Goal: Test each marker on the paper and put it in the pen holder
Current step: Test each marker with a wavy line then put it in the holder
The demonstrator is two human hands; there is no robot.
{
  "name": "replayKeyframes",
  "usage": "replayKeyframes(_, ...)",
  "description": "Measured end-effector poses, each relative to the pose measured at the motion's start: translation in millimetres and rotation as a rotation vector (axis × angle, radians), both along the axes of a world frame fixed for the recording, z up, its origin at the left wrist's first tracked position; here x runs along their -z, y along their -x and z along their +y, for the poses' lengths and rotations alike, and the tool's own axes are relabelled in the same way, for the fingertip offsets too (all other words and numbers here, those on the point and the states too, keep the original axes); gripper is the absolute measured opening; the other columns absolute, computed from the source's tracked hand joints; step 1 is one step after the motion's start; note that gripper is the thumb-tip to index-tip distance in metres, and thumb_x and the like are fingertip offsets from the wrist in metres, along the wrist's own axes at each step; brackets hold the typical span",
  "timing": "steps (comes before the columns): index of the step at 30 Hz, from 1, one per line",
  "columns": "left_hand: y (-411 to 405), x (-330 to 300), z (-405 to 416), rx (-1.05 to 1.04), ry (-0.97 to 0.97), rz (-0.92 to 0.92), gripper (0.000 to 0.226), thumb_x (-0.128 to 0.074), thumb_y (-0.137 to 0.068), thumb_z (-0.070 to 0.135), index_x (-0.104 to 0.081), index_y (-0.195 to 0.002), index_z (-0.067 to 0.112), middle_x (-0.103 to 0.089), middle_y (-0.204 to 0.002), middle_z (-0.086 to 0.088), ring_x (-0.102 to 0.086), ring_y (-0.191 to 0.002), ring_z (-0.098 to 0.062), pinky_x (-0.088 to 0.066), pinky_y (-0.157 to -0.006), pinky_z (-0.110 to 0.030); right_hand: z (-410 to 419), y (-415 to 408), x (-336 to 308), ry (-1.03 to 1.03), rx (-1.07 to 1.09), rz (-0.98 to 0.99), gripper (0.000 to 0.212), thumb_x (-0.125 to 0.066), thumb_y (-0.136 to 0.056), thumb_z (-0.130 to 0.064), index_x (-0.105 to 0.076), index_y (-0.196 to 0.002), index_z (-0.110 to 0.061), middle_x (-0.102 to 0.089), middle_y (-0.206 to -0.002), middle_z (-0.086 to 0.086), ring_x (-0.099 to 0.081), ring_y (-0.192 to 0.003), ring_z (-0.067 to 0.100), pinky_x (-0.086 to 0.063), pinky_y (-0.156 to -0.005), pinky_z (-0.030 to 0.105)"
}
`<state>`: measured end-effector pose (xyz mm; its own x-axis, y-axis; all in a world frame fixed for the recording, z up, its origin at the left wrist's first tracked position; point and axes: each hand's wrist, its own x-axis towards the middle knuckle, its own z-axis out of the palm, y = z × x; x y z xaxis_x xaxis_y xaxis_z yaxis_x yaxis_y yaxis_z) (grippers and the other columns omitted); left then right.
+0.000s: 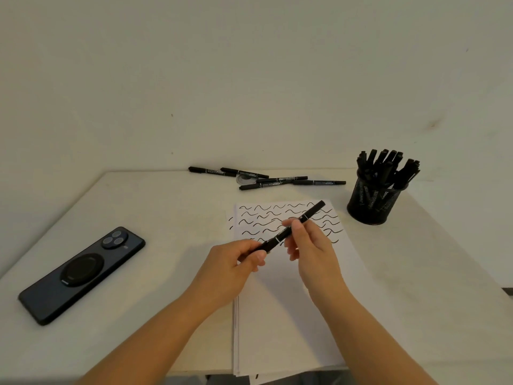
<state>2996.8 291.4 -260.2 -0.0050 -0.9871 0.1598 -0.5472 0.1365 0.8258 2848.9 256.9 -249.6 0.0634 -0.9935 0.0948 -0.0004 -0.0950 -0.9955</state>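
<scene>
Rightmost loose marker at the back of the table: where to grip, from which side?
Grip the rightmost loose marker mid-barrel, coming from above with fingers across its width. It lies flat, roughly left-right, its right end free; its left end sits close to the neighbouring markers, so avoid that end.

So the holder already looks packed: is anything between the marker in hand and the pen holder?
Nothing on the table blocks the way from the marker to the pen holder; only the markers already crowding it.

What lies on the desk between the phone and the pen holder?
In the head view, between the phone and the pen holder lies the squiggle-marked paper, with both hands holding a marker above it.
</scene>
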Motion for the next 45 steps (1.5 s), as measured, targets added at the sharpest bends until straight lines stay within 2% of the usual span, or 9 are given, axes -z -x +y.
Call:
replayKeyframes(4,-2.8,-5.5,6.3,-0.017,0.092,-0.153,0.014,-0.056,-0.088,0.027,-0.065,-0.08,0.035,-0.064,-0.071,0.017,-0.059,-0.07,0.0,-0.044,-0.063,-0.016,5.4,-8.1,2.7,-0.002,-0.118,0.126,0.027,-0.046,-0.094,-0.026,-0.064,-0.074,-0.023,-0.053,-0.048,-0.013,-0.047,-0.049,0.0,-0.039,-0.052,0.013)
replayKeyframes(7,-5.4,-9.2,8.2,-0.055,0.188,-0.327,0.012,-0.053,-0.089,0.034,-0.065,-0.087,0.033,-0.063,-0.074,0.012,-0.058,-0.07,-0.009,-0.046,-0.062,-0.031,6.2,-15.3,8.2,-0.024,-0.02,0.053,0.029,-0.047,-0.093,-0.026,-0.064,-0.07,-0.022,-0.051,-0.045,-0.012,-0.044,-0.047,0.001,-0.038,-0.05,0.014)
replayKeyframes(12,-17.7,-13.5,0.5,-0.156,0.355,-0.65,0.021,-0.051,-0.088,0.039,-0.068,-0.096,0.029,-0.066,-0.08,0.008,-0.061,-0.068,-0.019,-0.04,-0.052,-0.028,-9.4,-17.1,7.2,-0.137,0.216,-0.046,0.031,-0.046,-0.093,-0.029,-0.057,-0.065,-0.019,-0.049,-0.049,-0.007,-0.043,-0.05,0.012,-0.037,-0.056,0.029)
replayKeyframes(15,-48.5,-10.1,-3.0,-0.25,0.202,-0.589,0.021,-0.05,-0.091,0.036,-0.065,-0.1,0.026,-0.066,-0.087,0.004,-0.061,-0.077,-0.025,-0.046,-0.06,-0.033,-30.2,19.8,-3.6,-0.111,0.372,-0.082,0.029,-0.046,-0.092,-0.029,-0.057,-0.067,-0.02,-0.048,-0.048,-0.007,-0.043,-0.05,0.011,-0.036,-0.055,0.029)
replayKeyframes(20,-52.7,-8.4,-28.3,-0.093,0.032,-0.26,0.015,-0.041,-0.094,0.034,-0.054,-0.087,0.031,-0.07,-0.094,0.001,-0.058,-0.069,-0.016,-0.045,-0.066,-0.037,-26.4,1.6,-0.8,-0.032,0.026,0.17,0.015,-0.06,-0.083,-0.019,-0.063,-0.069,-0.019,-0.061,-0.046,-0.006,-0.052,-0.044,0.002,-0.039,-0.046,0.011)
replayKeyframes(24,-37.4,9.6,-41.1,0.003,-0.029,-0.354,0.018,-0.036,-0.096,0.032,-0.052,-0.099,0.025,-0.066,-0.107,0.002,-0.054,-0.093,-0.017,-0.041,-0.077,-0.031,-19.5,-15.3,13.5,0.024,-0.06,0.251,0.022,-0.056,-0.081,-0.014,-0.061,-0.066,-0.029,-0.067,-0.057,-0.003,-0.062,-0.058,0.007,-0.05,-0.063,0.024)
replayKeyframes(29,-40.5,18.9,-42.4,-0.028,0.002,-0.268,0.019,-0.036,-0.096,0.032,-0.055,-0.093,0.031,-0.066,-0.101,0.008,-0.051,-0.085,-0.007,-0.033,-0.064,-0.01,-19.4,-14.2,23.7,0.1,-0.143,0.319,0.018,-0.056,-0.078,-0.014,-0.058,-0.071,-0.031,-0.068,-0.063,-0.007,-0.064,-0.064,0.005,-0.049,-0.064,0.021)
replayKeyframes(41,-41.2,18.8,-40.2,-0.027,0.003,-0.209,0.023,-0.037,-0.097,0.025,-0.059,-0.101,0.024,-0.066,-0.101,0.022,-0.048,-0.08,0.009,-0.032,-0.063,-0.006,-20.8,-7.8,28.4,0.139,-0.025,0.373,0.013,-0.055,-0.076,-0.016,-0.055,-0.067,-0.026,-0.061,-0.06,0.002,-0.046,-0.05,0.004,-0.034,-0.046,0.015)
replayKeyframes(45,-42.3,19.8,-39.5,-0.026,-0.026,-0.222,0.023,-0.036,-0.095,0.033,-0.058,-0.098,0.03,-0.066,-0.103,0.009,-0.052,-0.082,-0.002,-0.039,-0.068,-0.019,-20.4,-4.5,24.6,0.096,0.061,0.228,0.009,-0.051,-0.07,-0.023,-0.054,-0.064,-0.028,-0.06,-0.053,-0.005,-0.051,-0.053,0.005,-0.036,-0.048,0.011)
